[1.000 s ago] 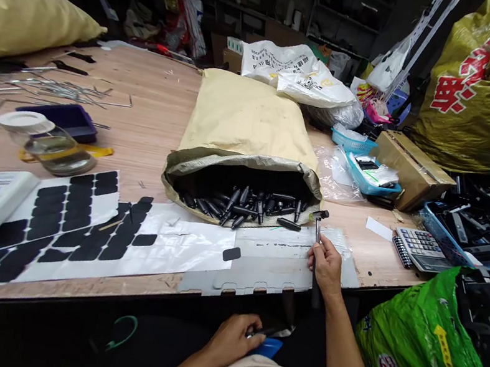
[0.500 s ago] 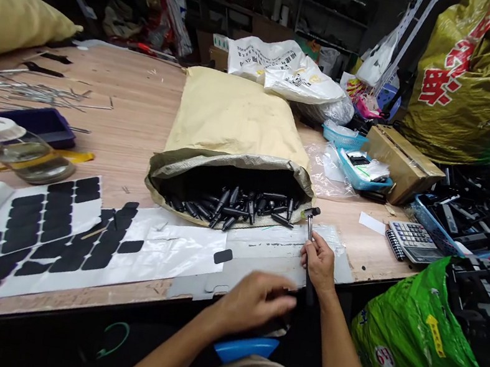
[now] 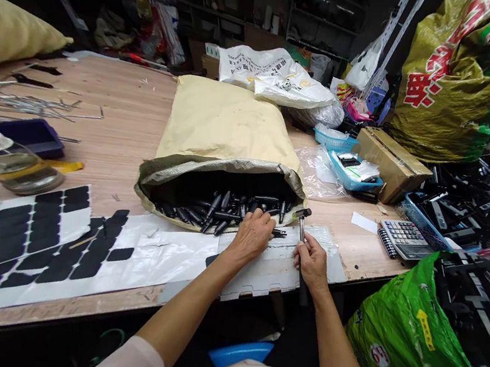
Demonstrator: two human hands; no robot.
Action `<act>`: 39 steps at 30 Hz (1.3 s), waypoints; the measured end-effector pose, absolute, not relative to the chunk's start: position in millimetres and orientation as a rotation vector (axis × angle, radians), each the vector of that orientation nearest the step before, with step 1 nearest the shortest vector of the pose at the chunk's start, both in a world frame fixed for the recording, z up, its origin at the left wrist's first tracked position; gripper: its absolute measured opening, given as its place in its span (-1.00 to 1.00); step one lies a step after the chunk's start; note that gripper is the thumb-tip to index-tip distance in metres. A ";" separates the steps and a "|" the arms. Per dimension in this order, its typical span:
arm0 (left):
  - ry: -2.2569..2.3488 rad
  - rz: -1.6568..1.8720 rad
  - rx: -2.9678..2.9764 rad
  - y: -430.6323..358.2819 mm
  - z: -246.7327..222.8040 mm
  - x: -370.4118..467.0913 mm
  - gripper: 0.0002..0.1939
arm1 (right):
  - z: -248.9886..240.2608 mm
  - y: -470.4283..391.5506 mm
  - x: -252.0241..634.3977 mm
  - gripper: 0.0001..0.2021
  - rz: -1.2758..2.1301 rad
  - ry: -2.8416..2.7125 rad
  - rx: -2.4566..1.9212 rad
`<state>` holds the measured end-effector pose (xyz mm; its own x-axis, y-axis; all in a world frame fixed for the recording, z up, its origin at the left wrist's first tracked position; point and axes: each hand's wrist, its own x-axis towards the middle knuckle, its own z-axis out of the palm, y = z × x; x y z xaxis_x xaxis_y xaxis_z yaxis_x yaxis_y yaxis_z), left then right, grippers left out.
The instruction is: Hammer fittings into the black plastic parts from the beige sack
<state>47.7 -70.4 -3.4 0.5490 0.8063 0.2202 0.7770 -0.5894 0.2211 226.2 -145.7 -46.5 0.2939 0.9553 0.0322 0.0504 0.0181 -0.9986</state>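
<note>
My right hand (image 3: 313, 261) grips a small hammer (image 3: 302, 226) by its handle, head up, beside the right corner of the sack's mouth. My left hand (image 3: 253, 235) is at the mouth of a large tan sack (image 3: 232, 121) lying on the table. Its fingers are bent down and closed at the edge of a heap of black tube-like parts (image 3: 215, 207); what they hold is hidden. A black piece (image 3: 280, 233) with thin prongs shows right beside these fingers. Below both hands lies a grey-white flat board (image 3: 252, 276) at the table edge.
Sheets of black stickers (image 3: 45, 224), a glass jar (image 3: 22, 169) and metal rods (image 3: 45, 107) are on the left. To the right are a calculator (image 3: 407, 234), a cardboard box (image 3: 391, 162) and blue baskets (image 3: 354, 179). A green sack (image 3: 411, 314) of black parts stands beside my right arm.
My left hand has moved up and forward from the table's front edge to the parts at the sack's mouth. My right hand still holds the hammer. The view has shifted slightly.
</note>
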 end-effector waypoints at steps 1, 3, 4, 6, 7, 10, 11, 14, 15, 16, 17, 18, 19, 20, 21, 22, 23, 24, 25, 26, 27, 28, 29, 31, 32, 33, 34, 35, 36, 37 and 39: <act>1.362 0.464 2.673 -77.0 -3.5 41.1 -0.95 | -46.5 -145.9 226.4 -0.48 0.943 -1.036 -1.354; 1.364 0.522 2.631 -89.5 -4.9 24.6 -0.97 | -46.4 -146.2 226.8 -0.49 0.941 -1.044 -1.355; 1.374 0.562 2.594 -94.8 -6.5 15.5 -0.98 | -46.3 -146.4 226.9 -0.49 0.941 -1.044 -1.355; 1.389 0.628 2.511 -102.6 -11.6 -2.2 -0.96 | -46.1 -146.7 226.8 -0.48 0.944 -1.037 -1.356; 1.385 0.648 2.471 -105.1 -14.9 -9.7 -0.94 | -46.0 -146.9 226.7 -0.48 0.944 -1.030 -1.360; 1.322 0.691 2.348 -108.8 -26.6 -24.6 -0.82 | -45.5 -147.2 226.4 -0.47 0.939 -1.019 -1.369; 1.305 0.718 2.302 -109.3 -30.3 -27.0 -0.75 | -45.3 -147.4 226.5 -0.47 0.934 -1.021 -1.367; 1.317 0.835 2.174 -110.3 -38.5 -29.7 -0.64 | -43.8 -150.0 226.3 -0.45 0.892 -1.029 -1.355; 1.334 0.868 2.139 -110.6 -40.0 -29.9 -0.66 | -43.1 -152.3 225.6 -0.45 0.869 -1.033 -1.355; 1.347 0.888 2.113 -110.9 -40.8 -29.8 -0.70 | -42.1 -155.8 224.2 -0.45 0.846 -1.040 -1.359; 1.351 0.896 2.096 -111.1 -41.1 -29.7 -0.74 | -41.0 -160.7 221.8 -0.46 0.824 -1.048 -1.365; 1.351 0.896 2.085 -111.3 -41.1 -29.7 -0.78 | -39.7 -166.9 218.4 -0.47 0.807 -1.060 -1.372; 1.347 0.891 2.080 -111.3 -40.8 -29.6 -0.81 | -38.1 -174.5 213.8 -0.48 0.800 -1.073 -1.377; 1.339 0.886 2.078 -111.3 -40.5 -29.5 -0.84 | -36.3 -183.1 208.1 -0.50 0.807 -1.090 -1.378; 1.331 0.885 2.076 -111.3 -40.3 -29.4 -0.85 | -34.3 -192.1 201.6 -0.51 0.823 -1.117 -1.374; 1.325 0.888 2.073 -111.3 -40.1 -29.3 -0.86 | -32.2 -201.1 194.6 -0.52 0.849 -1.156 -1.370; 1.322 0.892 2.070 -111.3 -40.0 -29.2 -0.86 | -30.0 -209.4 187.5 -0.54 0.874 -1.209 -1.371; 1.320 0.895 2.066 -111.4 -40.0 -29.0 -0.86 | -27.8 -216.4 180.6 -0.55 0.890 -1.283 -1.377; 1.322 0.898 2.061 -111.5 -40.0 -28.8 -0.86 | -25.8 -221.8 174.2 -0.57 0.869 -1.358 -1.376; 1.326 0.899 2.055 -111.7 -39.9 -28.6 -0.86 | -24.0 -225.4 168.7 -0.59 0.834 -1.433 -1.373; 1.331 0.901 2.047 -111.9 -39.7 -28.5 -0.86 | -22.5 -227.4 164.3 -0.60 0.785 -1.500 -1.368; 1.333 0.903 2.041 -112.1 -39.4 -28.3 -0.86 | -21.5 -228.1 160.9 -0.61 0.729 -1.553 -1.361; 1.332 0.904 2.038 -112.3 -38.9 -28.1 -0.86 | -20.9 -227.7 158.6 -0.60 0.675 -1.593 -1.356; 1.323 0.911 2.035 -112.6 -37.7 -27.9 -0.87 | -21.2 -225.7 156.3 -0.59 0.586 -1.639 -1.348; 1.317 0.914 2.036 -112.7 -37.0 -27.8 -0.88 | -22.2 -224.5 155.9 -0.58 0.556 -1.653 -1.347; 1.313 0.916 2.036 -112.8 -36.3 -27.7 -0.89 | -23.6 -223.5 155.6 -0.57 0.534 -1.669 -1.346; 1.309 0.917 2.037 -112.9 -35.7 -27.6 -0.90 | -25.5 -222.7 155.3 -0.57 0.519 -1.691 -1.346; 1.308 0.919 2.039 -112.9 -35.2 -27.6 -0.91 | -27.5 -222.2 155.0 -0.56 0.511 -1.714 -1.349; 1.309 0.918 2.042 -113.0 -35.0 -27.5 -0.92 | -29.5 -221.8 154.7 -0.57 0.509 -1.738 -1.356; 1.312 0.917 2.044 -113.0 -34.9 -27.4 -0.93 | -31.4 -221.5 154.4 -0.57 0.510 -1.758 -1.367; 1.316 0.919 2.043 -112.9 -35.2 -27.3 -0.94 | -33.6 -221.3 154.1 -0.58 0.510 -1.771 -1.389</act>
